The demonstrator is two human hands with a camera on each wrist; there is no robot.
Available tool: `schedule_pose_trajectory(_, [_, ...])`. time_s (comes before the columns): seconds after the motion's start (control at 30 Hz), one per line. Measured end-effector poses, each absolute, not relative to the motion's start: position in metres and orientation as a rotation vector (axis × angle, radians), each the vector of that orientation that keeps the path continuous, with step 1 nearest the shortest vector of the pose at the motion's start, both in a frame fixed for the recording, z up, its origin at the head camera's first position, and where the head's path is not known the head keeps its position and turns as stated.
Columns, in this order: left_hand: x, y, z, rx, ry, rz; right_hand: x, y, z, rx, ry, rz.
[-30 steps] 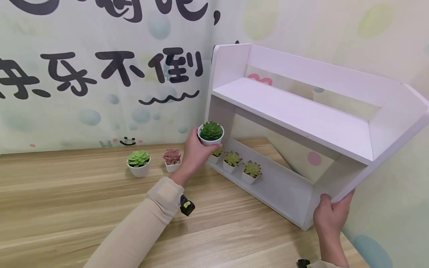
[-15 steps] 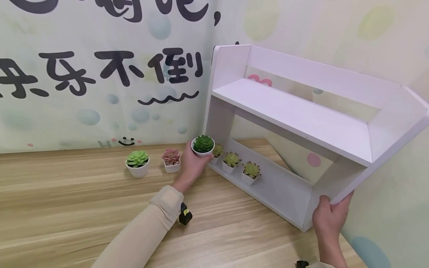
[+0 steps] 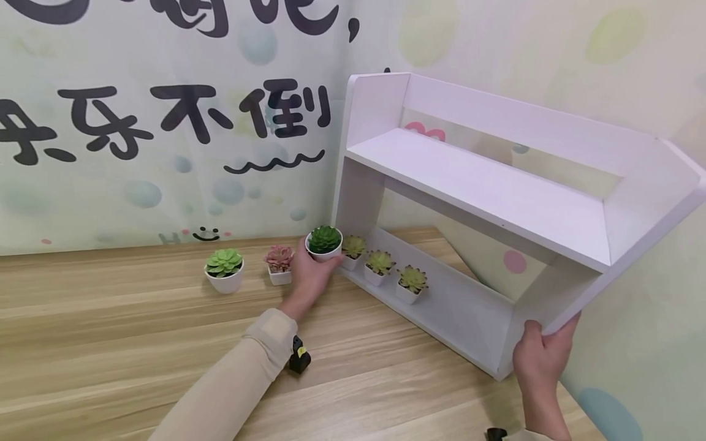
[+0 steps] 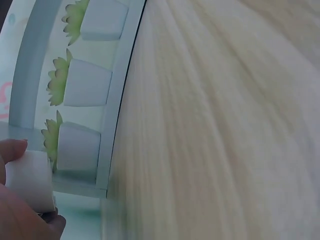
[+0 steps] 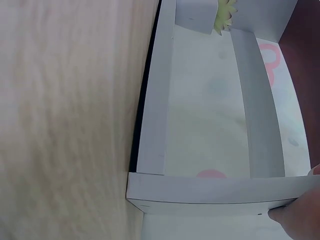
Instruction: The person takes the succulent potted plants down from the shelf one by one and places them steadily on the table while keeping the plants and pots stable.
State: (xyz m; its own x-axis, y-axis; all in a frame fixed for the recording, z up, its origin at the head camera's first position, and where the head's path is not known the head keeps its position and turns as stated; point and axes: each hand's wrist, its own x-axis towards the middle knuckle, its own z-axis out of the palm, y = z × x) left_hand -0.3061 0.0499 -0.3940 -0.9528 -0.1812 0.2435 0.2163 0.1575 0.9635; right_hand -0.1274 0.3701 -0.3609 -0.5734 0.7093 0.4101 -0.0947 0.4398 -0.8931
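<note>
In the head view my left hand (image 3: pixel 310 272) grips a dark green potted succulent (image 3: pixel 324 240) by its round white pot, beside the left end of a white two-tier shelf (image 3: pixel 474 184). The left wrist view has the fingers and thumb around that white pot (image 4: pixel 31 181). Whether its base touches the table cannot be told. My right hand (image 3: pixel 543 355) holds the lower right side panel of the shelf, its thumb on the near face; a fingertip (image 5: pixel 300 215) shows in the right wrist view. Several light green succulents (image 3: pixel 379 264) in square white pots line the shelf's lower tier.
Left of my left hand, a pink succulent (image 3: pixel 279 263) and a bright green succulent (image 3: pixel 224 269) stand in white pots on the wooden table (image 3: pixel 138 331). Behind is a wall sheet (image 3: pixel 165 184) with black lettering. The shelf stands obliquely near the table's right edge.
My left hand has lowered the dark green succulent and carried it leftward, uncovering more of the leftmost light green plant. The right hand keeps its hold on the shelf.
</note>
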Motion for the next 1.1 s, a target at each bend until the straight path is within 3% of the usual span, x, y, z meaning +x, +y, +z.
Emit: schedule_pose_trajectory(1.1, [-0.312,0.013,-0.409,-0.167,-2.475,-1.639,-0.128,0.371,-0.363,-0.515,-1.884,1.24])
